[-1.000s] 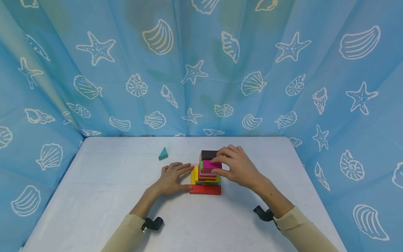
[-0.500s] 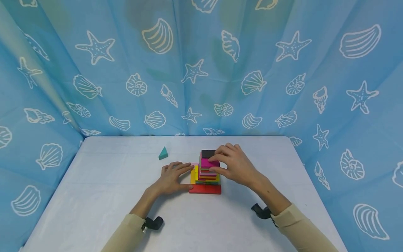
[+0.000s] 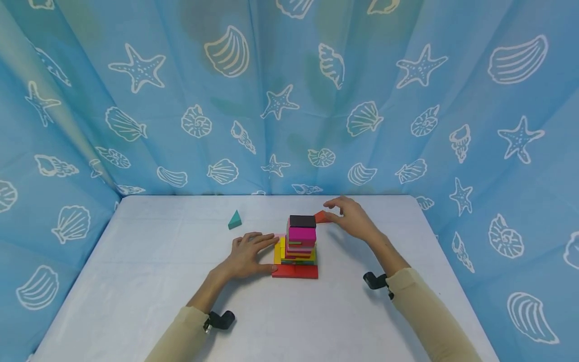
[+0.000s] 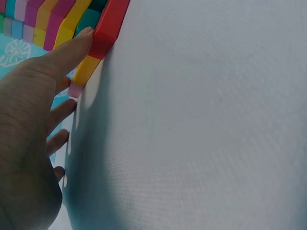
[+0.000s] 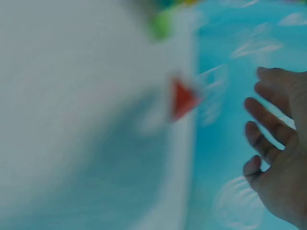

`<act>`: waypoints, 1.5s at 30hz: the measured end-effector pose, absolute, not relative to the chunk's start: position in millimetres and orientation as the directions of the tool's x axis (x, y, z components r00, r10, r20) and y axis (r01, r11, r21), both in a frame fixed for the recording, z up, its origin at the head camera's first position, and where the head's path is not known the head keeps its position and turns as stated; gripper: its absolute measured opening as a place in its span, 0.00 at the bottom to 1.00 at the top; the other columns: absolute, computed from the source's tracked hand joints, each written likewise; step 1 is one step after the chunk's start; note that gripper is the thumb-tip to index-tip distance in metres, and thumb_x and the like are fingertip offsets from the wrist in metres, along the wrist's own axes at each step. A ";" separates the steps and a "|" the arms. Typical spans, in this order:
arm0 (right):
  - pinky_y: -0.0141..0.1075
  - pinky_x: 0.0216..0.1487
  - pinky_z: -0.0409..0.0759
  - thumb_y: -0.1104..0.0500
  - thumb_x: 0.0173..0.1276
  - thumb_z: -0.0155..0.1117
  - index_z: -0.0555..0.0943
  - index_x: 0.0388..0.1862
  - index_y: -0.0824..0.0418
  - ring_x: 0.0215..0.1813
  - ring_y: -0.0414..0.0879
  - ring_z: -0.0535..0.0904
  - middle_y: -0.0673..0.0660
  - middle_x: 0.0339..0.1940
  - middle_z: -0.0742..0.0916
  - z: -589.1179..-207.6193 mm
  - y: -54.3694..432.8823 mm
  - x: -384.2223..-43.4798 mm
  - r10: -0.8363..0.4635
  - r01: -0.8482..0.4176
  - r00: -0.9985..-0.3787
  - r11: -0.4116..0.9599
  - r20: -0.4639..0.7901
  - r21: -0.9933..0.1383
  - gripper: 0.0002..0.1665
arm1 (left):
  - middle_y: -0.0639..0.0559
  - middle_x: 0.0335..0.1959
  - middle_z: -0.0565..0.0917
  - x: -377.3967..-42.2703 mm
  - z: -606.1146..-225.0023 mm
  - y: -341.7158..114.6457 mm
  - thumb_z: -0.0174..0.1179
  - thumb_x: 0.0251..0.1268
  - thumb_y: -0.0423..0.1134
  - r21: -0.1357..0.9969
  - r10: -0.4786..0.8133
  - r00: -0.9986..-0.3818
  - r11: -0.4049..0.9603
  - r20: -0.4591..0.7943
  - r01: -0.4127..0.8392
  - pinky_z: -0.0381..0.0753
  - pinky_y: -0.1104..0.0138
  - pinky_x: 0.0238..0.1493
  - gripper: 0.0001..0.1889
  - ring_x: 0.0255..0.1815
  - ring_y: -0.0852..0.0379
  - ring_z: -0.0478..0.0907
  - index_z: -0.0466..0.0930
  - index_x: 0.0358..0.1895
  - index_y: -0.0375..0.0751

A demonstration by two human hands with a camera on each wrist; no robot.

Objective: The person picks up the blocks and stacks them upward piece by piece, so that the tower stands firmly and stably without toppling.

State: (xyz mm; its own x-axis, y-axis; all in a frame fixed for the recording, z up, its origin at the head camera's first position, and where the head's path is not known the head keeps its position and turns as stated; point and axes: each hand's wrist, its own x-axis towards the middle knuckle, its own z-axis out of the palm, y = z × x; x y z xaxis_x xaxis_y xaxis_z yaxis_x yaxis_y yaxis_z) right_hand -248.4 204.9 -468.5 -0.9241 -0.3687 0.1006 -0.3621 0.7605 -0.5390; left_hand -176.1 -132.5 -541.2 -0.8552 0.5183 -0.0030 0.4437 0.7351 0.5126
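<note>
A tower of colourful blocks stands mid-table, with a black block (image 3: pixel 302 221) on top and a magenta block (image 3: pixel 302 234) facing front. Red blocks (image 3: pixel 294 271) lie along the front of its base. My left hand (image 3: pixel 246 256) is at the base's left side, fingers extended. Its thumb touches the red and teal blocks in the left wrist view, and its other fingertips are beside the yellow block (image 4: pixel 86 69). Behind the tower, to the right, lies a red triangular block (image 3: pixel 321 217). My right hand (image 3: pixel 353 218) is close to it, fingers loosely bent, with nothing between them.
A teal triangular block (image 3: pixel 234 220) lies at the back left of the white table (image 3: pixel 145 261). Behind the table's far edge hangs a blue curtain (image 3: pixel 289 136) with shell prints, which also runs along both sides.
My right hand has let go of the magenta block and moved back and right, to the red triangular block. The magenta block shifted slightly left into line. My left hand has stayed put.
</note>
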 end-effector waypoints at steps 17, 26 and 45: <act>0.42 0.44 0.81 0.46 0.63 0.74 0.81 0.54 0.57 0.45 0.49 0.78 0.53 0.47 0.86 -490.9 197.8 -264.2 -0.236 -0.212 -0.971 0.825 0.020 -0.524 0.25 | 0.57 0.77 0.66 -176.8 -540.7 -133.7 0.66 0.56 0.66 0.497 0.513 -0.858 0.747 -0.009 0.441 0.54 0.39 0.68 0.44 0.76 0.44 0.55 0.62 0.77 0.63; 0.42 0.36 0.76 0.43 0.64 0.73 0.82 0.53 0.52 0.46 0.48 0.75 0.48 0.44 0.84 -403.4 179.3 -220.3 -0.318 -0.431 -0.902 0.613 0.293 -0.662 0.23 | 0.57 0.77 0.66 -176.6 -536.9 -132.3 0.67 0.56 0.65 0.503 0.511 -0.859 0.748 -0.021 0.433 0.53 0.39 0.69 0.44 0.77 0.45 0.55 0.63 0.77 0.64; 0.44 0.48 0.76 0.44 0.60 0.76 0.83 0.54 0.47 0.50 0.43 0.73 0.44 0.47 0.84 -401.0 161.1 -196.0 -0.467 -0.516 -0.851 0.660 0.240 -0.546 0.24 | 0.57 0.77 0.65 -176.9 -539.8 -133.9 0.68 0.57 0.64 0.509 0.511 -0.860 0.746 -0.023 0.429 0.53 0.39 0.68 0.44 0.76 0.44 0.55 0.63 0.77 0.64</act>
State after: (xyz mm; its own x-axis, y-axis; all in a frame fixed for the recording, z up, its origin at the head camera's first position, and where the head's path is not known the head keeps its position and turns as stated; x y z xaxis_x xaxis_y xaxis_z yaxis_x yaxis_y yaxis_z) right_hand -196.0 161.1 -401.0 -0.8509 -0.4672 0.2403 -0.5165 0.6600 -0.5456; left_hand -176.9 -133.9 -539.8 -0.8595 0.5106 -0.0230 0.4294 0.7459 0.5092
